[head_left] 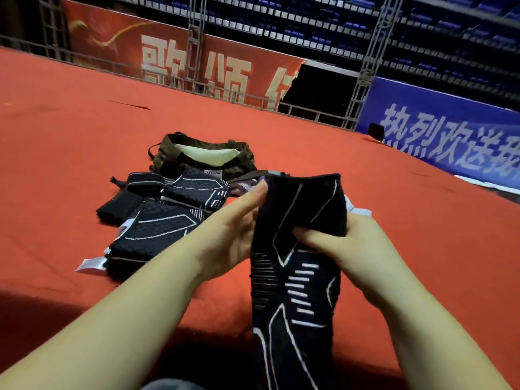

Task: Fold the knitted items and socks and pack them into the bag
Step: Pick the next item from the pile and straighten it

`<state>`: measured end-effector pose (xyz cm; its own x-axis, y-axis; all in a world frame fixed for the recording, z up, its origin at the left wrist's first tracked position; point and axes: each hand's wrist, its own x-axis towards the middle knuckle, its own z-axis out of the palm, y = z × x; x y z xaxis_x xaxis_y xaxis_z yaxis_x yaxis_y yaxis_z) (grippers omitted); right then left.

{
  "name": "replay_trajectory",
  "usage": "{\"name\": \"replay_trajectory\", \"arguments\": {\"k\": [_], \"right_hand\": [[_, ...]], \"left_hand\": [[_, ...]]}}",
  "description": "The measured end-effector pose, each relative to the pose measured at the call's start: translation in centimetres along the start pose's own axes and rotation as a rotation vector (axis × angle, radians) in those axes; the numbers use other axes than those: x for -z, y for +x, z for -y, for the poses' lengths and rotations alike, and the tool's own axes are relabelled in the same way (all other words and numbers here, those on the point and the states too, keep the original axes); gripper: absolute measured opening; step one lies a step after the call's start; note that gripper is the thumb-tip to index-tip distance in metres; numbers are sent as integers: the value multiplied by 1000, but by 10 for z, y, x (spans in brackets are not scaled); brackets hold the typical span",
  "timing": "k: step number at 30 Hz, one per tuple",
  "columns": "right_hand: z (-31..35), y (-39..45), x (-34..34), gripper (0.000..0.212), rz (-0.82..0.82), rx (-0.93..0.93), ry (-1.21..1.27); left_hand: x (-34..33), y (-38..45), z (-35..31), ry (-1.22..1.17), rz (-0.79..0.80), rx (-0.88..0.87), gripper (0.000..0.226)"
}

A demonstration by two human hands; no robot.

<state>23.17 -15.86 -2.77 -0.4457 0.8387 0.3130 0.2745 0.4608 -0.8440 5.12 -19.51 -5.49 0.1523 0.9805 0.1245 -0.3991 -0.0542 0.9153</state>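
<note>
A wide red cloth surface (70, 142) is spread beneath both forearms and runs back toward metal truss railings, beyond which a red banner (168, 54) and a blue banner (444, 136), both with large pale characters, are hung below rows of dark seating. Nearest the camera, a long black knitted sock (298, 277) with white line patterns is held upright between the two hands, its lower end hanging down toward the bottom edge of the view. The left hand (228, 235) is raised from the left with its fingers extended along the sock's upper left edge, which is pinched between thumb and fingertips. The right hand (351, 249) is brought in from the right, its fingers curled around the sock's right side with the thumb pressed across the front. Farther back on the cloth, a pile of black knitted items (166, 218) with white lines is laid, and just behind it a dark woven bag (202, 159) is set with its pale-lined mouth open.
</note>
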Motion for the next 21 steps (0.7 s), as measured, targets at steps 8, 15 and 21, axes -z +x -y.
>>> {"name": "replay_trajectory", "arguments": {"k": [8, 15, 21], "right_hand": [[-10, -8, -3, 18, 115, -262, 163], [-53, -26, -7, 30, 427, -375, 248], [-64, -14, 12, 24, 426, -426, 268]], "left_hand": [[-19, 10, 17, -52, -321, 17, 21], [-15, 4, 17, -398, -317, 143, 38], [-2, 11, 11, -468, -399, 29, 30]]}}
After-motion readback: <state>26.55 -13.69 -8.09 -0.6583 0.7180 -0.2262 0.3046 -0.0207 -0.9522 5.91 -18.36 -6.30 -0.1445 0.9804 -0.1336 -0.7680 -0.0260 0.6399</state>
